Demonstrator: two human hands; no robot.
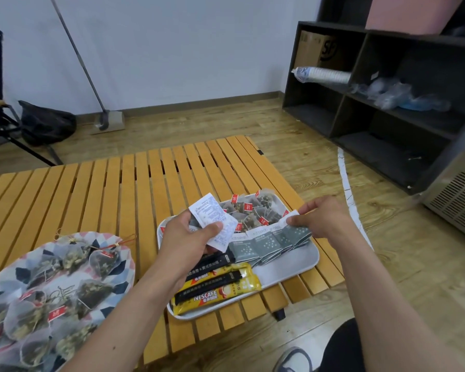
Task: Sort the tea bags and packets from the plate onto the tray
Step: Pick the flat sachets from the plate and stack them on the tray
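Wooden slats made up the low table (118, 189). A white tray (305, 265) lay by its near right corner and a patterned plate (125, 255) sat by its near left edge, running out of view.

On the plate lay a heap of mesh tea bags (91, 289) with red tags. More red-tagged mesh bags (249, 208) were packed along the far edge of the tray. A row of overlapping grey-green sachets (263, 244) ran across the tray's middle towards its right edge. Black stick packets (212, 283) and yellow Nescafe sticks (222, 296) lay side by side in the near left corner.

The left hand (188, 237) hovered over the tray's left edge. Its thumb and curled fingers were clamped on a few white printed packets (212, 218), which stuck up and away from the palm.

The right hand (325, 218) was above the tray's right edge. Its thumb and fingertips were pinched together on the white top strip of the end sachet (290, 216) in the grey-green row. That sachet touched its neighbours in the row, and I could not tell whether it rested on the tray.
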